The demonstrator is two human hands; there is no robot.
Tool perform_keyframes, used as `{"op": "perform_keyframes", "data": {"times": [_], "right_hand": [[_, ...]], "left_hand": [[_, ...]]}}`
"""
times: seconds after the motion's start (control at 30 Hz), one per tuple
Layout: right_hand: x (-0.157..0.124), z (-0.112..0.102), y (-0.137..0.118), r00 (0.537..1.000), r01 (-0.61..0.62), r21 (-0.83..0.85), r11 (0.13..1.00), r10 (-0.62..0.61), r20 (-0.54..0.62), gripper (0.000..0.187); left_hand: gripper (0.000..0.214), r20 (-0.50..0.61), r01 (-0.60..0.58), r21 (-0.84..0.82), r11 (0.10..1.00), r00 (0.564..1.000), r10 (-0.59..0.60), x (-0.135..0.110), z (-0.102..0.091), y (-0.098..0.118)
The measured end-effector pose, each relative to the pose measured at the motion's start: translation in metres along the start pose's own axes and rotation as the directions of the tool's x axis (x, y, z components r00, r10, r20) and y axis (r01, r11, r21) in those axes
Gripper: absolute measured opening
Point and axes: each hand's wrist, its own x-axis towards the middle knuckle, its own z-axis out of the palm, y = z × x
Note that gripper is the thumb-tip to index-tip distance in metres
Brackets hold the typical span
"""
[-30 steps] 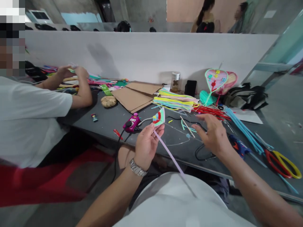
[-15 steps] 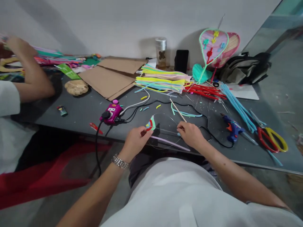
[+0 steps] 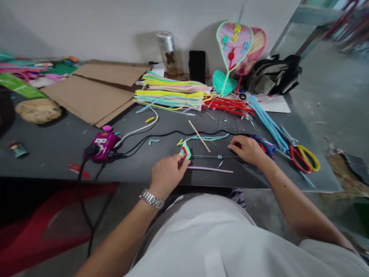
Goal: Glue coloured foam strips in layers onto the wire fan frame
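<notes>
Fingers of the left hand (image 3: 168, 173) pinch a striped pipe-cleaner shape (image 3: 185, 152); the curled right hand (image 3: 245, 150) may grip a thin wire (image 3: 215, 156), unclear, with a glue gun (image 3: 266, 147) at 3 o'clock, a possible burn if bumped.

Hidden beneath the fingers of the bare left hand (image 3: 168, 173): the lower edge of the small striped green, red and blue pipe-cleaner fan shape (image 3: 185, 152). Masked by the bare right hand (image 3: 247, 150): the far end of the thin dark rod with a blue bead (image 3: 213, 156) and part of the blue plastic glue gun (image 3: 266, 148). Cut off by the left edge: the flat green strip (image 3: 17, 85) and the dark rounded object (image 3: 5, 111). Too small and blurred to identify: the tiny teal-and-red item (image 3: 17, 149). Unreadable: the white markings on the magenta plastic plug-in device (image 3: 100, 145). Cut off at the top right: the slender red chair legs (image 3: 340, 19).
</notes>
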Motion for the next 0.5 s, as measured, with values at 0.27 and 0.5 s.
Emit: {"op": "perform_keyframes", "data": {"times": [0.27,0.5], "right_hand": [[0.003,0.038,-0.049,0.949,0.219,-0.140,0.966,-0.244,-0.197,0.010],[-0.062,0.075,-0.068,0.807,0.103,-0.284,0.953,-0.247,-0.536,0.034]], "left_hand": [[0.024,-0.215,-0.090,-0.244,0.966,0.976,0.036,0.011,0.003,-0.026],[0.025,-0.303,-0.299,-0.363,0.883,0.934,0.191,0.035,0.019,-0.044]]}}
